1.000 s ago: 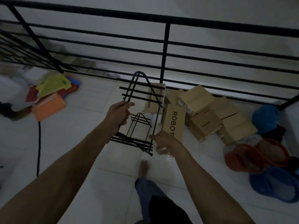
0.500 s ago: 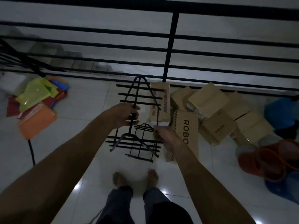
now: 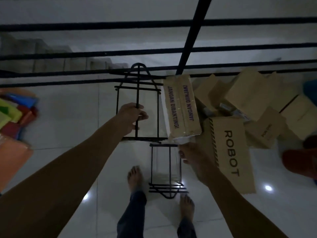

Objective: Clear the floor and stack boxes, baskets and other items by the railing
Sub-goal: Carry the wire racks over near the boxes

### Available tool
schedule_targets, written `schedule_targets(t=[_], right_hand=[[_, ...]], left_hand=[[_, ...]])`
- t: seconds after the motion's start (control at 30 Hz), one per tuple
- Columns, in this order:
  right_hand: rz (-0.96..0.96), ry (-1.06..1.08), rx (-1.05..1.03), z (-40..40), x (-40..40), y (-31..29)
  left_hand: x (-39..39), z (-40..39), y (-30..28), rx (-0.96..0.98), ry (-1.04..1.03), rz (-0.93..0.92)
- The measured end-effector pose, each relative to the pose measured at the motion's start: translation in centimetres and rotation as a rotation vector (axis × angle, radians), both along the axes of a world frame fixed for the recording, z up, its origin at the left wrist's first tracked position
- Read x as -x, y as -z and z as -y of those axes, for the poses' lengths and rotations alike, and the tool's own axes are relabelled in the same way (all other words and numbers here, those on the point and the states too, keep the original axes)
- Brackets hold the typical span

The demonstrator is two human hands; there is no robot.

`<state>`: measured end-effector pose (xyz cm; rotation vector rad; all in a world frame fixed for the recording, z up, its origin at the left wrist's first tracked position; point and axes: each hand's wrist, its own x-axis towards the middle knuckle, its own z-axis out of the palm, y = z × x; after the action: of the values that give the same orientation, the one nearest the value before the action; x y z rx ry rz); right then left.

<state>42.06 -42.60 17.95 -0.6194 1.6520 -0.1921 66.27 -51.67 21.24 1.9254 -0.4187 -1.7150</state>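
While I stood barefoot on the white tile floor [image 3: 65, 107], I held two black wire racks, both empty. My left hand [image 3: 131, 117] was curled round the centre bar of the far rack [image 3: 137, 93], whose arched top reached the railing [image 3: 192, 48]. My right hand [image 3: 193, 160] gripped the top corner of the near rack [image 3: 165, 169], which hung down toward my feet. Cardboard boxes [image 3: 243, 93] lay heaped by the railing, one marked ROBOT [image 3: 231, 152]. Both arms were stretched forward.

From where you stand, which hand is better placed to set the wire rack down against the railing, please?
Probably the left hand: it grips the far section of the black wire rack, whose tip already reaches the railing. The right hand is at the nearer section.
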Motion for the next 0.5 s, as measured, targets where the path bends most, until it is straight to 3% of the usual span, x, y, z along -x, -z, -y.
schedule_targets(t=[0.2,0.5], right_hand=[[-0.147,-0.175,0.131,6.5,-7.2,13.2],[-0.255,-0.258,0.258,11.7,-10.7,22.2]], left_hand=[[-3.1,6.9,13.1,-0.116,0.034,-0.015],[-5.2,9.4,27.9,-0.14,0.009,-0.041]])
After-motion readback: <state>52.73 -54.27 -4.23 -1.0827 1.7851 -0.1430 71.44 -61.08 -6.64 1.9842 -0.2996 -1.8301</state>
